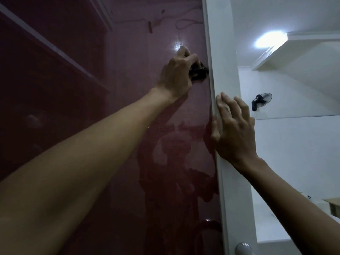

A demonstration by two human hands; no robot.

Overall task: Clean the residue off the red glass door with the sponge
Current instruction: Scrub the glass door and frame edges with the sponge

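The red glass door (128, 89) fills the left and middle of the view and mirrors the room and a person. High up near its right edge, my left hand (176, 74) grips a dark sponge (254, 71) and holds it against the glass. Most of the sponge is hidden under my fingers. My right hand (233, 129) rests on the door's white frame (220, 52), with the fingers spread on its face and the thumb hooked over the edge toward the glass.
A round metal knob (243, 248) sits low on the white frame. To the right are a white wall, a wall-mounted black fan (261, 101), a bright ceiling light (270, 39) and a white ledge.
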